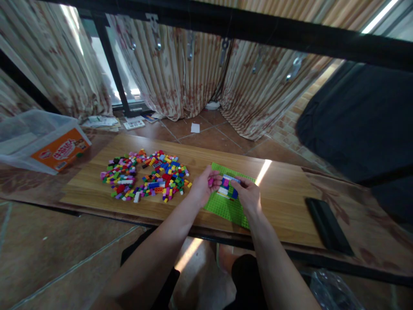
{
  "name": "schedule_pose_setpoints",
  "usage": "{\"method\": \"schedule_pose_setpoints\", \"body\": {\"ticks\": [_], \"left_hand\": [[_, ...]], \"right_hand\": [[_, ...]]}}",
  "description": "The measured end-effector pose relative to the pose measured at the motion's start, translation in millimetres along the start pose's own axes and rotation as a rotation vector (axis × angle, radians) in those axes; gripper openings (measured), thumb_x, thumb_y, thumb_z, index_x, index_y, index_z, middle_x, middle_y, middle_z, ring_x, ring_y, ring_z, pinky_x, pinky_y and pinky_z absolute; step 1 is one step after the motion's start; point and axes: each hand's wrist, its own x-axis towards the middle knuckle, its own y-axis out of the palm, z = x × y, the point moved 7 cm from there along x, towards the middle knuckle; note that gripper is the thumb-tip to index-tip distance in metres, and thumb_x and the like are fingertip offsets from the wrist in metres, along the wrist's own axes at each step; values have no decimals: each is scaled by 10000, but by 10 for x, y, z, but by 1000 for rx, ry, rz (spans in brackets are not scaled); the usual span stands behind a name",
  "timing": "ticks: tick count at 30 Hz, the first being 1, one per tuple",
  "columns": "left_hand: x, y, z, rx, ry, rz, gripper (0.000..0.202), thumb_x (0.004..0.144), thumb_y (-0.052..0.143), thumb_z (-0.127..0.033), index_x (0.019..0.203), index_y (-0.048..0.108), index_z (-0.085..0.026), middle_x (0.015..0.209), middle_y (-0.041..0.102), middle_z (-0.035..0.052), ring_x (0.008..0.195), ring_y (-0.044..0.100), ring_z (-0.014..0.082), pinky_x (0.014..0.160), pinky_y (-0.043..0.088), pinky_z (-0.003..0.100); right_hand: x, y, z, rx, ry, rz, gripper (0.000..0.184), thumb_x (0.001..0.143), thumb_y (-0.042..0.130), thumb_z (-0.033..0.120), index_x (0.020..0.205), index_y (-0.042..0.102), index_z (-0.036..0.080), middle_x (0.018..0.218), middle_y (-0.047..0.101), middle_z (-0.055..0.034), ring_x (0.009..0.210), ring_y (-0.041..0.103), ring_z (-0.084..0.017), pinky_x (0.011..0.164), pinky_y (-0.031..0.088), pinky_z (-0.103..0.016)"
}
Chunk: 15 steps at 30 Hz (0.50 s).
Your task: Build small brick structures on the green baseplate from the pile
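A bright green studded baseplate (230,211) lies on the wooden board, slightly turned. On it stands a low patch of toy bricks (227,187) in white, blue, magenta and green. My left hand (203,185) is at the patch's left side, its fingers curled round a magenta brick (211,181). From the right, my right hand (251,196) reaches over the patch with thumb and fingers closed together at its edge. Whatever lies between those fingertips is too small to make out.
Left of the baseplate, many loose bricks (167,176) spread in a ring-like pile on the wooden board (277,206). A clear plastic tub (41,142) with an orange label stands at far left. Toward the right end lies a long black object (327,226). Patterned curtains (180,73) hang behind.
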Motion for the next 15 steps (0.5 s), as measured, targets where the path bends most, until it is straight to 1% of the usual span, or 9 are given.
{"method": "schedule_pose_setpoints", "body": {"ticks": [3,9,12,15], "left_hand": [[-41,4,-24,-85,-35,13,447,952,399,-454,802,635,-105,707,662,70,572,605,91,544,473,183],[-91,-12,-37,-165,-52,39,513,949,354,-509,839,636,-96,784,686,112,658,655,133,600,522,217],[-117,-17,-30,-182,-50,61,510,943,357,-517,865,634,-96,828,693,130,709,667,152,649,537,240],[-144,-28,-21,-175,-41,83,496,941,365,-509,884,635,-97,869,696,141,756,671,162,693,538,254]], "right_hand": [[2,-7,-1,-39,-19,-15,414,597,742,415,899,720,132,760,703,-42,648,620,-151,639,525,-292],[-11,-6,15,-135,-94,2,420,653,708,455,928,716,139,823,714,-64,705,630,-167,657,524,-288],[-28,-13,27,-126,-110,-1,424,662,707,474,929,713,146,822,712,-57,701,622,-161,678,522,-297],[-42,-3,15,-64,-99,19,433,649,726,483,921,709,147,818,709,-53,689,620,-156,681,526,-304]]}}
